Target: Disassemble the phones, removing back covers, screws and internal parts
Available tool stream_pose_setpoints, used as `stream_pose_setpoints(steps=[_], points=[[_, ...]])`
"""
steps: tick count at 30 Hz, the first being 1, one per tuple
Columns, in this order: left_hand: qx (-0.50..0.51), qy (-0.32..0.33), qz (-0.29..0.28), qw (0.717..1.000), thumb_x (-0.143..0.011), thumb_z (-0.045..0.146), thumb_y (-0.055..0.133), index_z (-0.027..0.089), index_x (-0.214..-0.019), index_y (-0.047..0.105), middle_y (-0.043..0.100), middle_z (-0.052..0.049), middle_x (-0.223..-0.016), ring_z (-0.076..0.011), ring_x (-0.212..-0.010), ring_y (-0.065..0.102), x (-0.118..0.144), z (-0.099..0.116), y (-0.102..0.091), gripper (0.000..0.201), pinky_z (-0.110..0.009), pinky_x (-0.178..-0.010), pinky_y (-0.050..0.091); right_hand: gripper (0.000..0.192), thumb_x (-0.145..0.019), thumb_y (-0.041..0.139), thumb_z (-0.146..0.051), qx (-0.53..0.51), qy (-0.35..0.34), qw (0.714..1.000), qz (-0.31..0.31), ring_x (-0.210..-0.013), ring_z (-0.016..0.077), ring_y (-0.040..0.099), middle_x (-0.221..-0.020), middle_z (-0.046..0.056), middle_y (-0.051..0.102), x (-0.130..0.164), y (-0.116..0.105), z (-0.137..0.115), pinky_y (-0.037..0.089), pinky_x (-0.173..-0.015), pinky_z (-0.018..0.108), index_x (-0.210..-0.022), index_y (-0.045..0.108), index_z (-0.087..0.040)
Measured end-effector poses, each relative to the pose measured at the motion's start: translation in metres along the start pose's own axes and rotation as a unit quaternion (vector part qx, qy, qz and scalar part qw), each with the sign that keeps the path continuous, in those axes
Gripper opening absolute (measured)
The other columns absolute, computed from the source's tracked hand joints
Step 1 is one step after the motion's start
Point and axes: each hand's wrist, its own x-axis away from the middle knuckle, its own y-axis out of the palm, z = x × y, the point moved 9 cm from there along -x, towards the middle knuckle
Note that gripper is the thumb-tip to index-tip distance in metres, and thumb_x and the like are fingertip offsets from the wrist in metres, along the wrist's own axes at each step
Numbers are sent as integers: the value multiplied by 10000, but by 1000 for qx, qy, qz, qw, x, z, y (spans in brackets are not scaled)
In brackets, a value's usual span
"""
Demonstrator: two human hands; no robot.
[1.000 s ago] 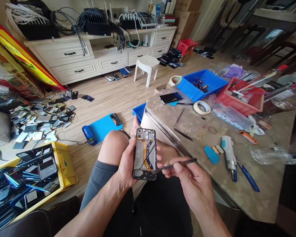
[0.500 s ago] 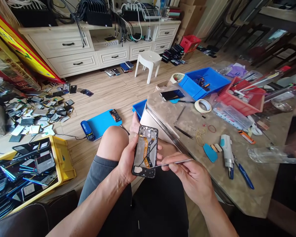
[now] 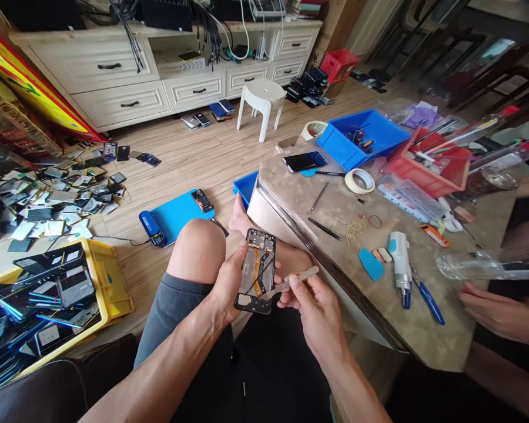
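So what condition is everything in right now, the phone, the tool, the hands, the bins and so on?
Phone frame: opened up, orange flex cable exposed, upright in the left hand.
Tweezers: pinched in the right hand, tip at the frame's lower part.
Yellow crate: full of phone parts.
Blue bin: open, a few small tools inside.
Tape roll: lying flat on the table.
Another person's hand: resting at the table edge.

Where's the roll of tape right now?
In the head view, the roll of tape lies on the table, right of centre, between the dark phone and the red tray.
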Motion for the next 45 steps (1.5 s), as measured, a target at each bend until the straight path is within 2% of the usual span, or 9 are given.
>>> stream_pose_setpoints(steps=[5,11,16,18,23,31,38,41,45], points=[[17,2,-32,999,-1026,594,256,30,-1214,671,749,-210,-836,-320,-772,751,-1,1,10,725,-411,-676,608,441,-716,868,-570,-98,59,993,21,-579,131,615,-618,-15,635,2,3,12,583,-551,258,-792,673,-182],[44,24,-28,998,-1014,626,308,62,-1230,675,747,-178,-826,-299,-759,745,-2,3,11,707,-390,-697,608,458,-628,918,-548,-128,111,984,55,-563,127,597,-616,-10,639,3,5,18,552,-521,242,-719,655,-183],[60,24,-20,998,-1012,639,257,48,-1201,676,742,-194,-856,-296,-761,743,-6,4,11,748,-397,-685,612,361,-753,865,-493,-135,68,988,31,-721,110,606,-948,4,717,8,22,12,541,-643,220,-938,706,-226],[54,38,-4,998,-1013,634,263,43,-1179,681,739,-197,-843,-295,-760,743,-8,7,8,743,-395,-686,612,332,-774,853,-484,-125,53,990,26,-798,129,628,-996,9,723,9,24,11,535,-690,228,-924,697,-233],[25,62,57,996,-1022,606,307,63,-1141,695,734,-173,-787,-274,-728,735,-8,12,0,679,-369,-673,606,359,-741,860,-513,-50,28,998,28,-803,169,646,-883,33,741,8,19,9,528,-667,244,-884,739,-207],[-11,96,94,991,-937,726,415,80,-1007,702,716,-155,-794,-242,-641,700,-8,8,-7,710,-293,-496,531,481,-837,725,-637,0,34,998,44,-503,125,609,-706,17,688,14,19,15,547,-466,244,-937,703,-167],[-87,162,178,967,-818,786,556,125,-936,674,703,-107,-766,-230,-640,691,-2,15,-17,683,-281,-505,518,530,-818,747,-642,-2,12,1000,16,-533,134,682,-880,66,749,12,24,3,576,-463,221,-1031,702,-159],[-154,183,230,943,-769,829,580,143,-1009,678,708,-86,-783,-231,-649,685,2,22,-28,732,-310,-543,546,616,-764,745,-719,10,38,999,-34,-532,151,698,-800,50,723,5,27,6,567,-462,211,-981,710,-144],[-234,256,260,901,-798,847,523,204,-1067,658,729,-79,-977,-230,-761,693,2,37,-32,709,-328,-618,572,684,-726,706,-802,51,23,996,-74,-538,165,710,-727,23,677,-5,27,7,560,-470,207,-911,712,-144]])
